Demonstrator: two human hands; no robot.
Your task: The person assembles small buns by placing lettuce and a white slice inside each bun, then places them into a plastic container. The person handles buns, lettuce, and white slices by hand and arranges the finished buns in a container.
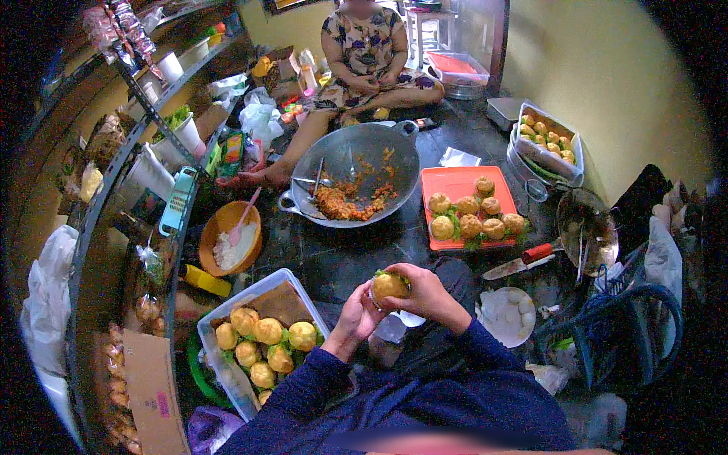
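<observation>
Between my two hands is a round golden bun (pixel 390 287) with green leaf showing at its top edge. My left hand (pixel 359 312) is closed on its left side, and my right hand (pixel 420 290) wraps it from the right. Below my left forearm stands a clear plastic box (pixel 205 334) lined with brown paper, with several leaf-filled buns (pixel 268 331) in it. Ahead to the right, an orange tray (pixel 434 182) bears several more buns (pixel 468 205). A large grey wok (pixel 311 152) in front holds an orange-red filling (pixel 341 203) and spoons.
An orange bowl (pixel 208 254) of white stuff with a pink spoon stands left of the wok. At right lie a knife (pixel 504 269) and a plate of eggs (pixel 493 334). Another box of buns (pixel 572 140) sits by the wall. Across sits a person (pixel 364 45); a metal shelf (pixel 121 167) runs along the left.
</observation>
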